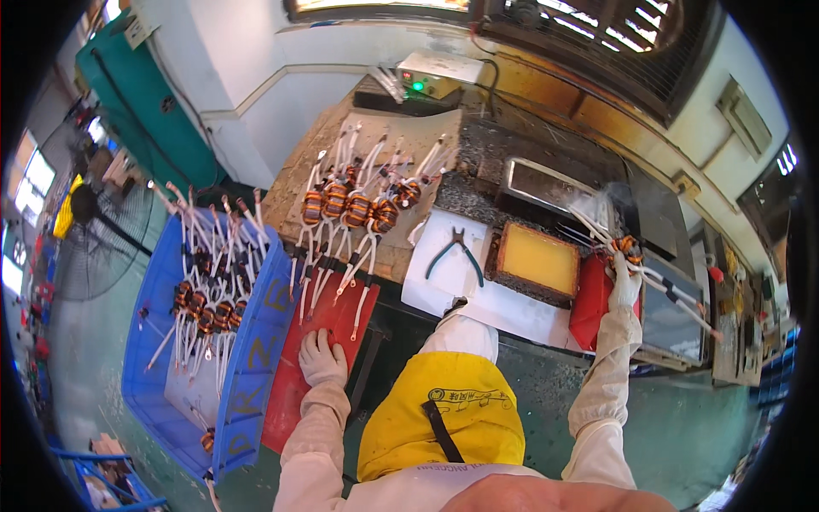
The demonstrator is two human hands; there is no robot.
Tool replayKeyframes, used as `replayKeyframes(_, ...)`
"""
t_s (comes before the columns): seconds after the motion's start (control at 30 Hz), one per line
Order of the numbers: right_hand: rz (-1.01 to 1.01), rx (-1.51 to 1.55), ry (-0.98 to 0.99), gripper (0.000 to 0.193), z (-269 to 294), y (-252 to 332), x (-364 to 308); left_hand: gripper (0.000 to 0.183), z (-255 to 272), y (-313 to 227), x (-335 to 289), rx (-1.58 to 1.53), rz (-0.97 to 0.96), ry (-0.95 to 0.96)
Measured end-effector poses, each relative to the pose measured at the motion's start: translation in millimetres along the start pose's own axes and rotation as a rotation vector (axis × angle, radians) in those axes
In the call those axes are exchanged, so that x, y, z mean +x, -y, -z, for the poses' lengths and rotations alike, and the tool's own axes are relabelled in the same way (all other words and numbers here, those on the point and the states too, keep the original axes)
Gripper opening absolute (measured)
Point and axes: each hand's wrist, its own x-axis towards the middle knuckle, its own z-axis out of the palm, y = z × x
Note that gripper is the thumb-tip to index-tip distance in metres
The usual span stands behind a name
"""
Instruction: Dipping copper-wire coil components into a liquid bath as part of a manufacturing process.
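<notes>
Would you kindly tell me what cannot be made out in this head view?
- Right hand: its grip on the coil is hidden by the glove.
- Blue bin: lower end cut off by the dark fisheye rim.
- Tray beyond the yellow block: contents blurred by smoke.

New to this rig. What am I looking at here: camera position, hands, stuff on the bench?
It is one picture, from a fisheye camera worn on a person's head and looking down, so straight edges bend near the rim. No machine does the handling: a person in white gloves and a yellow apron works with two hands. The left hand rests flat on a red sheet beside a blue bin full of copper-wound coils with long white leads. More such coils lie on the brown board ahead. The right hand holds one coil up over a dark tray from which fumes rise. Pliers lie on white paper, next to a tray of yellow substance.
</notes>
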Motion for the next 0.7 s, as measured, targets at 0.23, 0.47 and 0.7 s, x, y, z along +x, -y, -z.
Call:
replayKeyframes(0.23,0.015,0.028,-0.02,0.035,-6.0,2.3,0.4,0.042,0.8,-1.7,-5.0,0.0,-0.046,-0.026)
replayKeyframes(0.47,-0.006,0.037,-0.042,0.032,-1.1,1.6,-0.2,0.042,-4.4,-2.0,-4.5,0.02,-0.046,-0.001)
replayKeyframes(0.7,-0.038,0.033,-0.074,0.038,-4.6,4.3,-3.1,0.043,-3.9,-2.2,-7.0,0.044,-0.036,0.012)
